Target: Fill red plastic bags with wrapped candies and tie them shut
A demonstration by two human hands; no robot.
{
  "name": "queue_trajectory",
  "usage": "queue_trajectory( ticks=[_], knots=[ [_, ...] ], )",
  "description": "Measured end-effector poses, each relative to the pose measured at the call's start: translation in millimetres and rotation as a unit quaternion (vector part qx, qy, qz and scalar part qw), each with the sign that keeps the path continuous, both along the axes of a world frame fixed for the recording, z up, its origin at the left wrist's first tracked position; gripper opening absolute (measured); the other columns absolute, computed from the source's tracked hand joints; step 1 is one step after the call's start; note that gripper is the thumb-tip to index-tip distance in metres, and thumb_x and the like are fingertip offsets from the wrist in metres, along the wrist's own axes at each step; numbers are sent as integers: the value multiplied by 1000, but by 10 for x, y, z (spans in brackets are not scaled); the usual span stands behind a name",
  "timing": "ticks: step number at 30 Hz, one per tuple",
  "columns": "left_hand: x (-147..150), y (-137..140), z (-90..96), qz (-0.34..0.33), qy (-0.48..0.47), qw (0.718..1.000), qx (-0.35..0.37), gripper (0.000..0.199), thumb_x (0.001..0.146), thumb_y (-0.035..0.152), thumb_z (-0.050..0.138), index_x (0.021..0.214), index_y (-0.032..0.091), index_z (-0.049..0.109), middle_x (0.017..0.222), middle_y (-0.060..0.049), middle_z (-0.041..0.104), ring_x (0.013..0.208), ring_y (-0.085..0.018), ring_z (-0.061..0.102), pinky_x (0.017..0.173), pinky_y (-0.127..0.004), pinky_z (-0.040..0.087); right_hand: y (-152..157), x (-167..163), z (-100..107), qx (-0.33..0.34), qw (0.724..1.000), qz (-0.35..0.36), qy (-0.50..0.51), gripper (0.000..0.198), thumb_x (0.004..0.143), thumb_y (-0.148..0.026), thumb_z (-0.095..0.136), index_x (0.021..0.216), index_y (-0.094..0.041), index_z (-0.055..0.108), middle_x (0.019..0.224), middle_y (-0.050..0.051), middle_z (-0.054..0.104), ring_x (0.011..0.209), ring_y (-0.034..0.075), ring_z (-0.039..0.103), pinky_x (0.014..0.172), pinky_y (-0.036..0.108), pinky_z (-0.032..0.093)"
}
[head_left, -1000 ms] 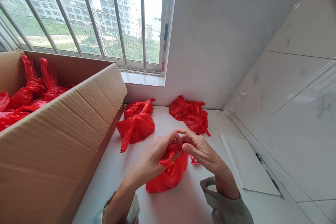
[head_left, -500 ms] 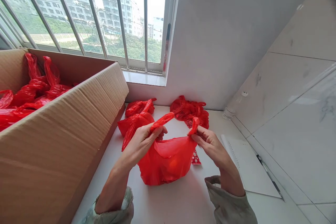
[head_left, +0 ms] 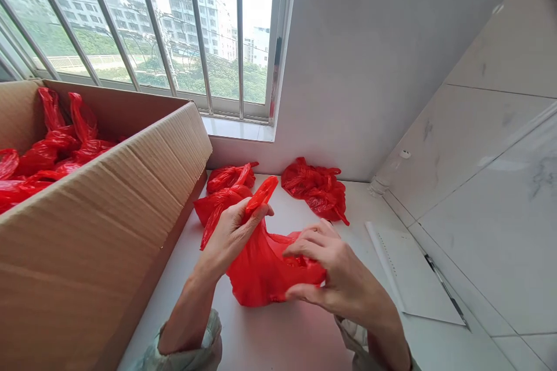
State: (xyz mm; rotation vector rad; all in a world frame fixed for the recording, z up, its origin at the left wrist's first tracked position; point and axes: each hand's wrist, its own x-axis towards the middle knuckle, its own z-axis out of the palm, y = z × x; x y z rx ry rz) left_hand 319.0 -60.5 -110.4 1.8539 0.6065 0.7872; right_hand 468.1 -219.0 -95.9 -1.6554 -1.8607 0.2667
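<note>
A red plastic bag (head_left: 256, 272) with something inside stands on the white table in front of me. My left hand (head_left: 237, 232) is closed around one of its loop handles, which sticks up past the thumb. At the bag's right side is my right hand (head_left: 322, 266), thumb and fingers apart around the bag's side, holding no handle. The bag's contents are hidden. Behind my left hand lie red tied bags (head_left: 221, 200), and a further heap of red bags (head_left: 315, 188) rests near the wall.
A large cardboard box (head_left: 174, 168) holding several red bags (head_left: 56, 151) takes up the left side. On the right lie a white notebook (head_left: 413, 272) and a dark pen (head_left: 446, 290). A clear bottle (head_left: 387, 177) stands in the corner. A barred window is behind.
My right hand has let go of the right handle and come down over the bag's right side, fingers spreading. The bag's right side has sagged. My left hand keeps its handle.
</note>
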Motion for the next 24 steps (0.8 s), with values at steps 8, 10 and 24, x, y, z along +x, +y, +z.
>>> queue_trajectory(
  ticks=[8,10,24],
  knots=[
    [-78,29,85,-71,41,997,-7,30,92,49,51,88,20,61,84,-1,58,77,-18,52,71,-28,41,260,-62,-242,31,984,-99,-146,31,71,8,52,77,-20,64,95,5,64,91,22,54,86,44,48],
    [-144,59,114,-144,63,988,-11,20,86,41,61,93,22,59,87,0,58,81,-18,53,73,-27,43,244,27,-220,51,990,-95,-93,28,75,5,52,81,-19,64,119,9,60,106,25,53,85,40,49],
    [-196,213,-30,-123,120,984,-47,35,80,34,67,65,19,39,66,5,38,62,-11,35,53,-23,25,387,252,-377,-15,997,-77,13,20,82,-5,39,80,-24,47,68,-5,57,61,14,46,102,45,33]
  ],
)
